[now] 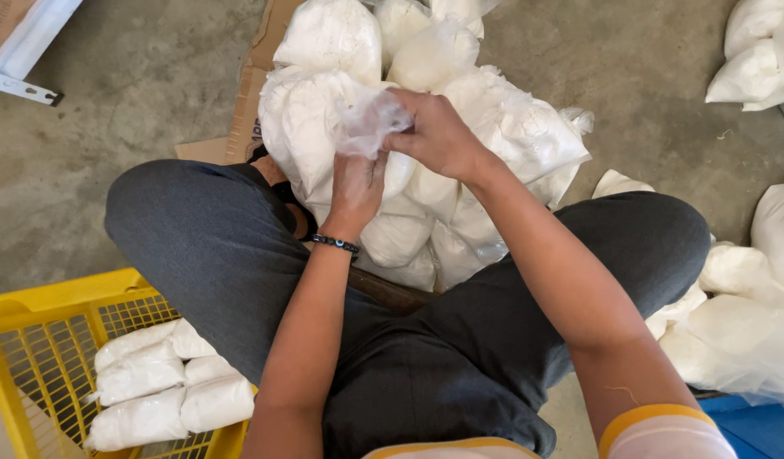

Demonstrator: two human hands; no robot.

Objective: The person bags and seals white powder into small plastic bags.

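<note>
My left hand [355, 189] and my right hand [436, 133] both grip the loose clear neck [368, 119] of a plastic bag of white powder [311, 127], bunching it above the filled part. A dark bead bracelet [335, 245] circles my left wrist. The bag rests on a heap of similar white powder bags [502, 127] between my knees. I sit cross-legged in dark trousers [426, 348] on the concrete floor.
A yellow plastic crate [35, 340] at the lower left holds several sealed white bags [162, 382]. More white bags lie at the right [741, 331] and upper right [758, 51]. Flattened cardboard [247, 93] lies under the heap. A blue object [758, 425] sits at the lower right.
</note>
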